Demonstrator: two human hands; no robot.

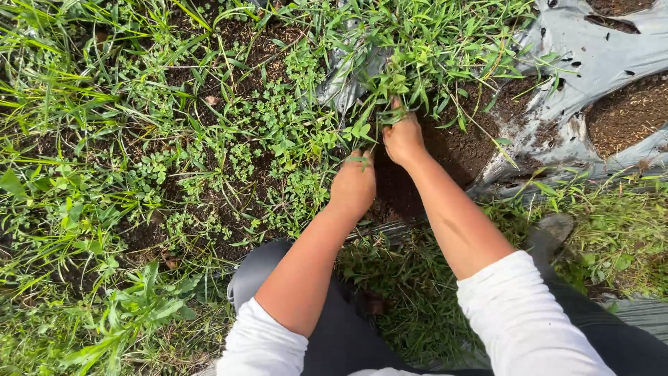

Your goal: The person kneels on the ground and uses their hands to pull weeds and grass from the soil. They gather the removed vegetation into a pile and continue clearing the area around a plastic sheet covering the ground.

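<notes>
Both fisted: right hand (403,137) grips grass clump (407,83) (left hand (353,184) grips weeds (306,150)).

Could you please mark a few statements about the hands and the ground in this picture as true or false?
1. The right hand grips a clump of grassy weeds. True.
2. The left hand holds a metal trowel. False: no tool is in view; it rests among low weeds on the dark soil.
3. Grey plastic sheeting covers the ground at upper right. True.
4. The person wears thick gloves. False: both hands are bare, with white sleeves pushed up the forearms.
5. The sheeting is whole and unbroken. False: it has openings that show soil.
</notes>
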